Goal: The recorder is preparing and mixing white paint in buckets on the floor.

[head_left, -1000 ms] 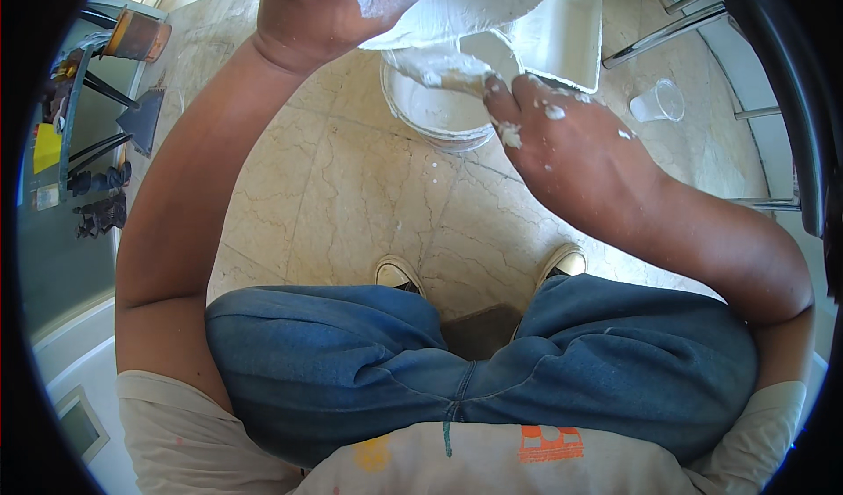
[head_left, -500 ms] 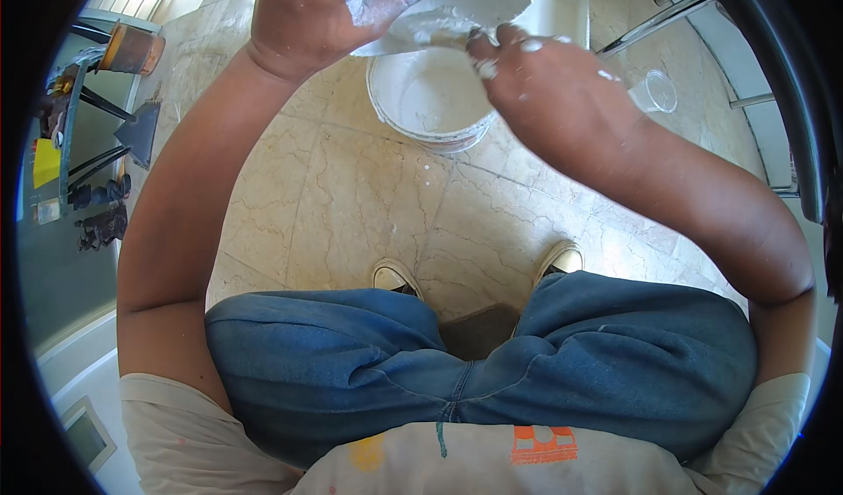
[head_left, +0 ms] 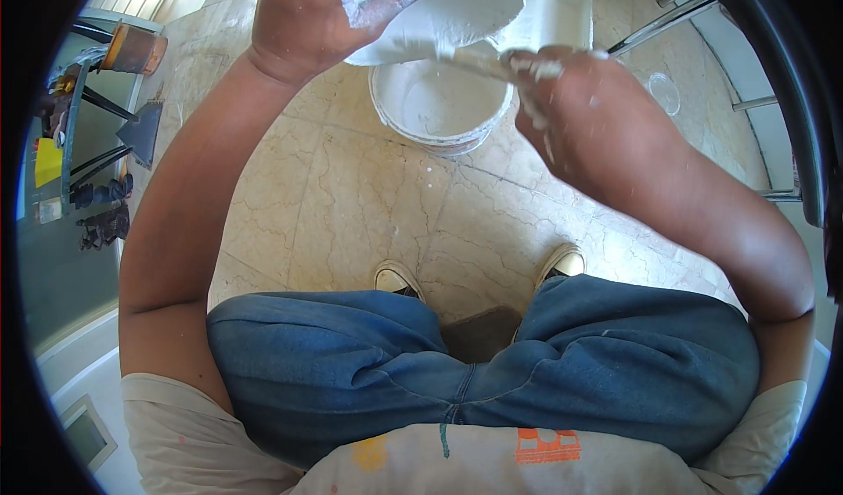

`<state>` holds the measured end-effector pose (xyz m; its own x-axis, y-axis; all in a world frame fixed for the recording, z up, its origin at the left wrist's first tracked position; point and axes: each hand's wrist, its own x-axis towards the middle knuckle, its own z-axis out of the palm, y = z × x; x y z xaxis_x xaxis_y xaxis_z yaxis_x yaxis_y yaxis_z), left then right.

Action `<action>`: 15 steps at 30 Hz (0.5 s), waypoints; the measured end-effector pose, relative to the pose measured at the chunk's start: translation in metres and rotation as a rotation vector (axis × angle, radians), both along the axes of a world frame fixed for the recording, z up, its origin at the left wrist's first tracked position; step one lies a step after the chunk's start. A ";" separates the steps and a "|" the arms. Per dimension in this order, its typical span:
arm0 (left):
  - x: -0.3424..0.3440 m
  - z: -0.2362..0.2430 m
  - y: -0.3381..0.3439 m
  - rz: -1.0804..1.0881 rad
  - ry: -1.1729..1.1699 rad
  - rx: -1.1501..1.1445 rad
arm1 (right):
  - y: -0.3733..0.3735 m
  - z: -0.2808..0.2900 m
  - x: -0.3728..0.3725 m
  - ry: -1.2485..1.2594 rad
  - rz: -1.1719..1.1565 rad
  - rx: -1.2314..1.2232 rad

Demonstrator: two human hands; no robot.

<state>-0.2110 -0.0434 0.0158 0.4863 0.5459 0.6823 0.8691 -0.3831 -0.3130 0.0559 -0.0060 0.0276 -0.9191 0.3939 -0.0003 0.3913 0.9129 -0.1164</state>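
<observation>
Your left hand [head_left: 306, 14] clamps a tilted white tub [head_left: 479, 10] above the bucket [head_left: 446, 142]! Your right hand's [head_left: 584, 87] grip closes round a smeared, slim-handled tool [head_left: 481, 62].

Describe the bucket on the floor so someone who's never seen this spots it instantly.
On the tiled floor, look beyond the shoes toward the top of the view. Just left of the right hand stands the open white bucket. Its round shape sets it apart from the rectangular white tray, its opaque wall from the clear cup.
</observation>
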 end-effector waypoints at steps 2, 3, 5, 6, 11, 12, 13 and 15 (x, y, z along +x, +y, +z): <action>0.002 -0.001 0.002 -0.018 -0.100 0.015 | 0.011 -0.006 -0.006 0.088 -0.136 -0.120; 0.002 -0.012 0.013 -0.016 -0.097 0.019 | 0.015 -0.012 -0.008 0.155 -0.188 -0.207; 0.003 -0.043 0.045 -0.732 -0.769 0.272 | 0.020 -0.026 -0.009 0.276 -0.267 -0.384; 0.010 -0.029 0.037 -0.740 -0.774 0.272 | 0.024 -0.036 -0.003 0.274 -0.276 -0.381; 0.002 -0.034 0.051 -0.788 -0.711 0.396 | 0.024 -0.067 0.008 0.483 -0.250 -0.621; -0.001 -0.040 0.053 -0.788 -0.711 0.396 | 0.025 -0.067 0.009 0.483 -0.251 -0.620; -0.004 -0.045 0.056 -0.796 -0.700 0.419 | 0.025 -0.068 0.010 0.457 -0.309 -0.830; 0.002 -0.037 0.049 -0.816 -0.701 0.438 | 0.029 -0.071 0.018 0.428 -0.385 -1.038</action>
